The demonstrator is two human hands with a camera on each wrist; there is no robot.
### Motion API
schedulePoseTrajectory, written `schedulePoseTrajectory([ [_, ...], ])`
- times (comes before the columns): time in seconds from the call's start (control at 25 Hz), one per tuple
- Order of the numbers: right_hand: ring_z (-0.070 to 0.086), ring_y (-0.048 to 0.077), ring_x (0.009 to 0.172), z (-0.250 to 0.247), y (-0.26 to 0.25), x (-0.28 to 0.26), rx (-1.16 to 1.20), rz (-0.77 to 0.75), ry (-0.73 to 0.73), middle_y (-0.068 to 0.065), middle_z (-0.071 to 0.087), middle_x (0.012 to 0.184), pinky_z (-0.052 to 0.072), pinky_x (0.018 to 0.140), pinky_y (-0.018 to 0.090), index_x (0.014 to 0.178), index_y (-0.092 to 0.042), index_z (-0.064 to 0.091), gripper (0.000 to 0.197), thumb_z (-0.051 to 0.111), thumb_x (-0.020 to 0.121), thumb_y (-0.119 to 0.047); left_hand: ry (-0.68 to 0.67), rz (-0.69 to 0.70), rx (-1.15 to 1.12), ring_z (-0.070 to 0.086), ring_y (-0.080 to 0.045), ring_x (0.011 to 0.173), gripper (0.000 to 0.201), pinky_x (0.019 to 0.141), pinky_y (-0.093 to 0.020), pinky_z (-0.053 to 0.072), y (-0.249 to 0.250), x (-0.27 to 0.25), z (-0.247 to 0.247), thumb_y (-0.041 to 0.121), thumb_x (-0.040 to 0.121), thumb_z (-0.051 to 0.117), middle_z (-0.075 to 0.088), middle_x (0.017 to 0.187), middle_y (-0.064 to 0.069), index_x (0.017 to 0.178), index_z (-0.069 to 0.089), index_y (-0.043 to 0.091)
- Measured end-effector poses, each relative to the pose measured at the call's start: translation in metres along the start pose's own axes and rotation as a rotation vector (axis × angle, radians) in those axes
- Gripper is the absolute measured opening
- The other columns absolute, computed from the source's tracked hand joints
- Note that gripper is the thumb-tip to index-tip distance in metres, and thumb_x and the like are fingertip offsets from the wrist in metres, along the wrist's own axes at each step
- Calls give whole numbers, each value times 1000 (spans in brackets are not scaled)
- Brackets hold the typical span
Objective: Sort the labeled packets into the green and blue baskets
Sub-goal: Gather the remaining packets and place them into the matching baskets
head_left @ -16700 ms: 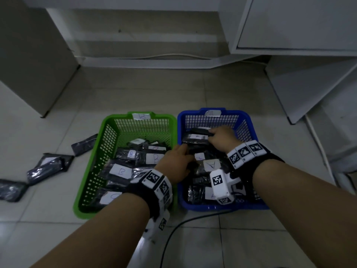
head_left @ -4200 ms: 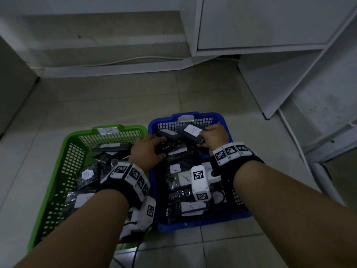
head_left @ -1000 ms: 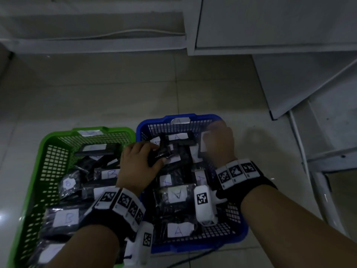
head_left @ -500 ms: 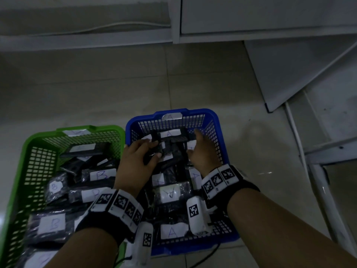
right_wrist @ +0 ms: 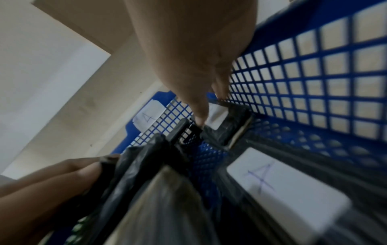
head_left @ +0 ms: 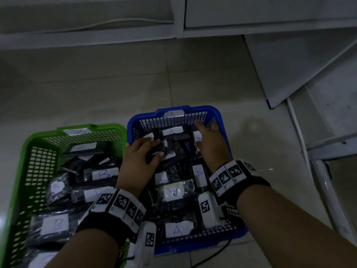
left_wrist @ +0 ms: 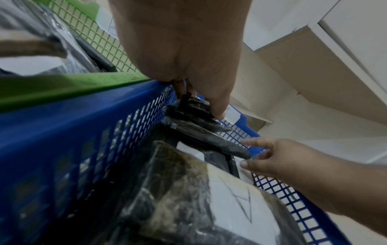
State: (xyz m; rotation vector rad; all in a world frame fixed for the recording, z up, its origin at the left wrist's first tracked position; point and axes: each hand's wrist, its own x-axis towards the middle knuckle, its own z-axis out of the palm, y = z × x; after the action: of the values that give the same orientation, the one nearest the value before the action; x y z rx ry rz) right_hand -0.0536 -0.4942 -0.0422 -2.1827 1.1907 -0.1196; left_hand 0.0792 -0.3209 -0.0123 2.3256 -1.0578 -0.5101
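Our left hand (head_left: 141, 157) is pinching a black plastic-wrapped packet (left_wrist: 194, 109) at the blue mesh basket's (head_left: 222, 120) twelve o'clock end. Our right hand (head_left: 210, 144) is resting loose-fingered, holding nothing. We are best laying it flat, label up.

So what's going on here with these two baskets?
A person is sorting black packets with paper labels. Both hands are in the blue basket, tagged A: the left hand grips a black packet, the right hand reaches with straight fingers among packets at the far end. The green basket beside it holds packets marked B.
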Motion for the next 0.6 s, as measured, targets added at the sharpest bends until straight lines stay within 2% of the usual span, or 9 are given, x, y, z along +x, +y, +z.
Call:
schedulePoseTrajectory([
  [0.08, 47, 28, 121, -1, 3, -8, 30, -65, 83, 10, 44, 132, 44, 97, 29, 125, -14, 56, 32, 45, 95, -10, 11, 11, -8, 43, -19, 124, 37, 117, -40, 19, -1, 0, 1, 37, 87, 62, 52, 130, 5, 123, 60, 28],
  [0.16, 42, 29, 121, -1, 3, -16, -107, -124, 35, 12, 46, 130, 43, 95, 32, 114, -8, 64, 27, 48, 92, -7, 27, 29, -6, 44, -20, 122, 37, 116, -43, 21, -1, 0, 3, 36, 86, 63, 54, 128, 4, 122, 61, 26],
  [0.28, 39, 25, 116, -1, 6, -16, -159, -97, -69, 9, 43, 130, 43, 96, 38, 114, -6, 61, 26, 49, 91, -9, 39, 34, -2, 45, -21, 122, 36, 115, -45, 22, -2, 0, 3, 35, 86, 63, 55, 127, 3, 121, 62, 26],
  [0.36, 40, 26, 117, -2, 4, -13, -145, -59, -82, 10, 44, 130, 41, 96, 35, 112, -4, 61, 26, 46, 92, -9, 32, 36, -7, 45, -22, 123, 37, 115, -46, 21, -2, 0, 2, 35, 87, 63, 54, 128, 3, 122, 61, 26],
  [0.44, 43, 29, 115, -5, -5, -9, -140, -42, -62, 14, 47, 124, 40, 94, 33, 107, -6, 63, 22, 49, 90, -7, 15, 57, 56, 45, -24, 123, 41, 115, -47, 20, -1, -1, 0, 40, 86, 61, 52, 130, 1, 124, 58, 26],
  [0.52, 47, 28, 112, -5, -17, -3, -43, -99, -8, 13, 50, 119, 39, 92, 29, 107, -9, 59, 21, 58, 86, -9, -8, 53, 166, 44, -20, 125, 43, 117, -53, 11, 2, -4, -2, 44, 85, 61, 47, 132, 4, 125, 53, 29],
  [0.6, 53, 25, 110, -3, -31, 6, 143, 2, -93, 10, 53, 121, 43, 90, 30, 116, -13, 53, 31, 63, 87, -17, -27, 13, 212, 45, -15, 125, 38, 115, -53, 0, 7, -6, -6, 36, 86, 61, 43, 133, 8, 121, 49, 32],
])
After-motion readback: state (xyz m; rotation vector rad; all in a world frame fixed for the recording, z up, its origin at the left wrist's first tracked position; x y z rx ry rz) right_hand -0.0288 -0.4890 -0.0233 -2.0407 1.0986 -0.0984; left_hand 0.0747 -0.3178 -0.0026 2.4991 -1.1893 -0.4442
